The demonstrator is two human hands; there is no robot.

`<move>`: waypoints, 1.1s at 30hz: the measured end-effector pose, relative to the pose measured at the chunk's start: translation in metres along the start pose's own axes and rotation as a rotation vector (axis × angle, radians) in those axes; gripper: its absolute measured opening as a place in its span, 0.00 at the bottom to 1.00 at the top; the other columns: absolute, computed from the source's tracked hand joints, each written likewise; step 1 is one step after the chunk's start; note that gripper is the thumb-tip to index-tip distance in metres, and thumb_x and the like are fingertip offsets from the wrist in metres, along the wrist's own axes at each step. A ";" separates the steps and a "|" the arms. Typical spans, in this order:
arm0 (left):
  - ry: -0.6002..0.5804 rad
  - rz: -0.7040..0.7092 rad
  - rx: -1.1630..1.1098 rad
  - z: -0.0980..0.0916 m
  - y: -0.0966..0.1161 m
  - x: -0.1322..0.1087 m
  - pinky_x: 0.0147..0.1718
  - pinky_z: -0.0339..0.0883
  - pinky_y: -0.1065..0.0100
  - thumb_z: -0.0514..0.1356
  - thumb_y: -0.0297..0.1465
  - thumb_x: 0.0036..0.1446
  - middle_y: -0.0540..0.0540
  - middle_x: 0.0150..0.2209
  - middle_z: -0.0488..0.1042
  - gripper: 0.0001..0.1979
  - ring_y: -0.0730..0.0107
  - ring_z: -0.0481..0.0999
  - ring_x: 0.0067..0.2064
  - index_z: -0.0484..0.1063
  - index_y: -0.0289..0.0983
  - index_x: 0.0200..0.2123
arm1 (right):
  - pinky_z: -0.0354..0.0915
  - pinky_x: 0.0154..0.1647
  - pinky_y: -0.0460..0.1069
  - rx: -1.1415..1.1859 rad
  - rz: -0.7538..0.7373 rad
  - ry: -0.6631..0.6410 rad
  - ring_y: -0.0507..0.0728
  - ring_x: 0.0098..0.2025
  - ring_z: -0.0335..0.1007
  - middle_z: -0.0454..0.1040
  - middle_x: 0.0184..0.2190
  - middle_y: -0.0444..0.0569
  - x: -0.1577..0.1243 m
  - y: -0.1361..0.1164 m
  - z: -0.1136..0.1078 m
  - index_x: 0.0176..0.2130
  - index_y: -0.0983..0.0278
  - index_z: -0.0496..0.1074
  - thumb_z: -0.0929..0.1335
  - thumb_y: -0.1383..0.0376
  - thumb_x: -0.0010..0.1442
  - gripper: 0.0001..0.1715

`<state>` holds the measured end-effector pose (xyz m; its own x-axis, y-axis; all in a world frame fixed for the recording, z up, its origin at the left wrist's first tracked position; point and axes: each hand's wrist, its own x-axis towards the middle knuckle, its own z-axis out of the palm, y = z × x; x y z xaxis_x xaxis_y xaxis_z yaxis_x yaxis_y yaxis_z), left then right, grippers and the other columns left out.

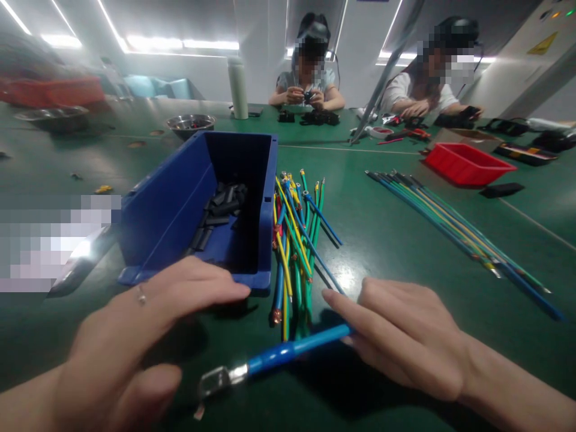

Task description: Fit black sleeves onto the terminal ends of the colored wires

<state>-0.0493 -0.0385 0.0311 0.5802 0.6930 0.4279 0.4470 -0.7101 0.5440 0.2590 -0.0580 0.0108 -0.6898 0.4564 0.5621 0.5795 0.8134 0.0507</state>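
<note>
My right hand [405, 336] is closed around a blue cable [297, 348] whose metal lug [220, 379] points toward the lower left. My left hand [148, 324], with a ring on one finger, is spread with thumb and fingers apart. Nothing is held in it, and its fingertips hover by the front lip of a blue bin [162, 204]. Short black sleeves [220, 207] lie inside that bin. Just beyond the held cable, a pile of cut blue, green and yellow cables [299, 240] rests against the bin's right side, some with ring lugs.
A bundle of longer cables [450, 222] lies on the green table [360, 240] at right, near a red tray [468, 163]. A metal bowl [191, 124] and a pale bottle [237, 89] stand farther back. Two people [308, 78] work across the table with small black parts.
</note>
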 end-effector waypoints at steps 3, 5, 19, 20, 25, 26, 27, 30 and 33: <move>0.187 0.012 0.205 0.001 -0.001 0.003 0.47 0.70 0.69 0.51 0.40 0.69 0.55 0.45 0.75 0.13 0.65 0.74 0.44 0.73 0.48 0.49 | 0.52 0.22 0.50 0.050 0.004 -0.030 0.52 0.25 0.55 0.63 0.24 0.43 -0.003 0.002 -0.002 0.52 0.72 0.66 0.60 0.70 0.70 0.14; 0.191 -0.014 0.354 0.004 -0.005 0.007 0.52 0.68 0.66 0.55 0.35 0.65 0.55 0.48 0.73 0.13 0.63 0.74 0.47 0.71 0.46 0.52 | 0.56 0.24 0.49 0.094 0.021 -0.019 0.52 0.27 0.60 0.67 0.27 0.44 -0.003 0.002 -0.003 0.57 0.72 0.64 0.58 0.74 0.68 0.19; -0.102 0.134 0.624 0.009 -0.011 0.014 0.28 0.63 0.60 0.48 0.41 0.71 0.42 0.31 0.76 0.19 0.56 0.74 0.31 0.72 0.35 0.36 | 0.50 0.22 0.49 0.015 -0.034 -0.038 0.51 0.23 0.54 0.62 0.22 0.41 0.003 0.008 -0.001 0.48 0.70 0.68 0.59 0.71 0.71 0.11; -0.101 0.142 0.607 0.009 -0.011 0.013 0.28 0.64 0.60 0.49 0.39 0.71 0.43 0.31 0.75 0.17 0.56 0.74 0.31 0.71 0.35 0.36 | 0.50 0.22 0.49 0.035 -0.049 -0.051 0.51 0.23 0.54 0.63 0.22 0.41 0.003 0.007 -0.002 0.48 0.70 0.68 0.59 0.71 0.71 0.11; -0.161 0.131 0.544 0.006 -0.009 0.013 0.26 0.67 0.58 0.52 0.40 0.68 0.44 0.30 0.74 0.15 0.55 0.76 0.30 0.70 0.36 0.37 | 0.49 0.23 0.50 0.080 -0.107 -0.057 0.51 0.24 0.53 0.62 0.21 0.41 0.002 0.003 -0.006 0.47 0.71 0.68 0.61 0.70 0.69 0.10; -0.194 0.108 0.546 0.004 -0.009 0.014 0.26 0.67 0.57 0.52 0.42 0.68 0.44 0.30 0.74 0.16 0.54 0.76 0.30 0.70 0.36 0.37 | 0.49 0.23 0.50 0.075 -0.114 -0.060 0.51 0.24 0.53 0.62 0.21 0.41 0.002 0.002 -0.006 0.47 0.72 0.68 0.62 0.70 0.69 0.10; -0.226 0.085 0.546 0.003 -0.009 0.014 0.25 0.68 0.56 0.52 0.44 0.68 0.44 0.30 0.74 0.18 0.53 0.76 0.29 0.70 0.36 0.37 | 0.49 0.23 0.51 0.068 -0.118 -0.065 0.52 0.24 0.53 0.62 0.21 0.41 0.001 0.001 -0.006 0.47 0.72 0.68 0.62 0.70 0.68 0.10; -0.305 0.030 0.537 -0.001 -0.010 0.019 0.30 0.72 0.52 0.57 0.47 0.63 0.41 0.36 0.76 0.19 0.49 0.78 0.35 0.71 0.37 0.42 | 0.48 0.23 0.51 0.045 -0.106 -0.067 0.52 0.24 0.53 0.62 0.21 0.41 0.000 0.002 -0.004 0.46 0.70 0.68 0.63 0.69 0.68 0.08; -0.348 0.013 0.517 -0.004 -0.011 0.026 0.43 0.74 0.49 0.63 0.41 0.58 0.39 0.50 0.74 0.17 0.47 0.76 0.48 0.71 0.39 0.46 | 0.47 0.22 0.52 0.040 -0.066 -0.047 0.52 0.24 0.51 0.60 0.21 0.41 -0.002 0.003 -0.001 0.43 0.67 0.69 0.64 0.67 0.69 0.06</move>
<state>-0.0416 -0.0127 0.0388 0.7369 0.6643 0.1250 0.6594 -0.7471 0.0832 0.2628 -0.0566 0.0106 -0.7457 0.4173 0.5194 0.5151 0.8555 0.0521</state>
